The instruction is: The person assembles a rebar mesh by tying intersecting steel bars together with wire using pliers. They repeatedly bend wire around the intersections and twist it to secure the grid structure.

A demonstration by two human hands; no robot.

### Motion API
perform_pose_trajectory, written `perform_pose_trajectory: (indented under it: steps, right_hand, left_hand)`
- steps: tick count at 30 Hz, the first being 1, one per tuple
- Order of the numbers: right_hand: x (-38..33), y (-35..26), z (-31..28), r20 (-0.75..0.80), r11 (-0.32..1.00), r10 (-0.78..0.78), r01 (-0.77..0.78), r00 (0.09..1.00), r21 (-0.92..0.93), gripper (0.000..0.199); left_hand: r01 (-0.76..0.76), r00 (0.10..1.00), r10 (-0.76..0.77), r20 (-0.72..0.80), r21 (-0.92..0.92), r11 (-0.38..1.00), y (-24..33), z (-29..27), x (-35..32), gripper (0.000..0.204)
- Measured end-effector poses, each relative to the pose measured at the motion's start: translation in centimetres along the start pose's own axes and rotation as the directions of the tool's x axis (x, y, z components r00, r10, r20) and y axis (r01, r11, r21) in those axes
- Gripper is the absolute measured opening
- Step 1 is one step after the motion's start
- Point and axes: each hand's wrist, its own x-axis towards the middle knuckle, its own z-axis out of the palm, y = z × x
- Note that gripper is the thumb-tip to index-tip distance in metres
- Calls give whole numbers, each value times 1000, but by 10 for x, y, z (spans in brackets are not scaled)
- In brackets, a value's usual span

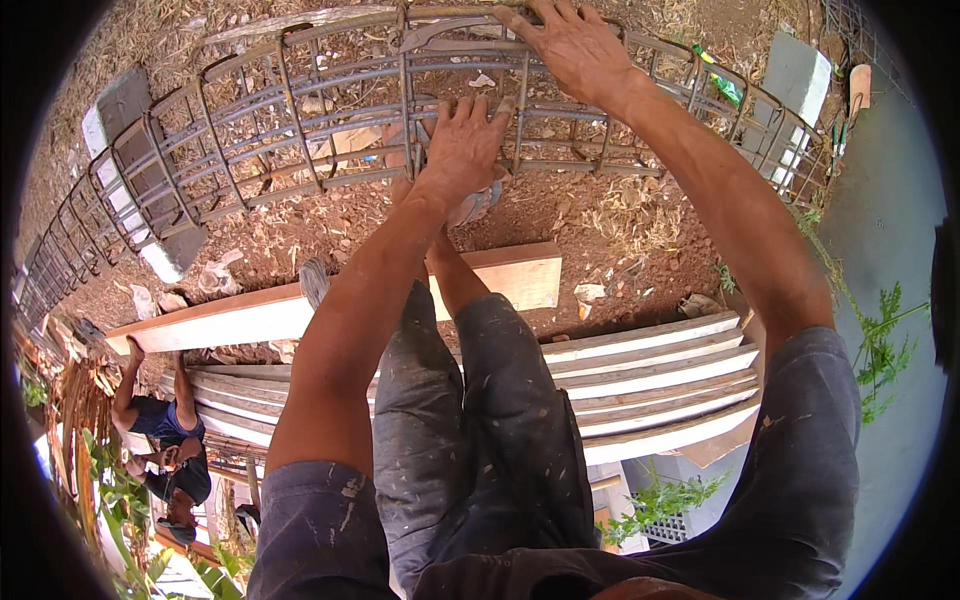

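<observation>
Over the rusty rebar cage, both arms were extended forward. The left hand was laid with fingers spread and loosely curled on a vertical tie bar at mid-cage. The right hand was closed over the top bar. The long, ribbed-steel cage was laid across red, chip-strewn soil, beyond pale timber planks.

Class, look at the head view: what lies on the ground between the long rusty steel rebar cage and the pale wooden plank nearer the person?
Reddish bare soil strewn with wood shavings.
</observation>
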Motion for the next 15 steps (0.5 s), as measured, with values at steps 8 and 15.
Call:
perform_pose_trajectory:
  steps: [8, 15]
  right_hand:
    - [-8, -18, -26, 93, 947, 270, -282, 958, 154, 35]
    - [-139, -31, -37, 630, 398, 597, -865, 497, 305, 36]
  left_hand:
    - [-21, 997, 33, -76, 149, 989, -4, 23, -5, 118]
    - [-87, 991, 99, -89, 131, 988, -8, 23, -1, 108]
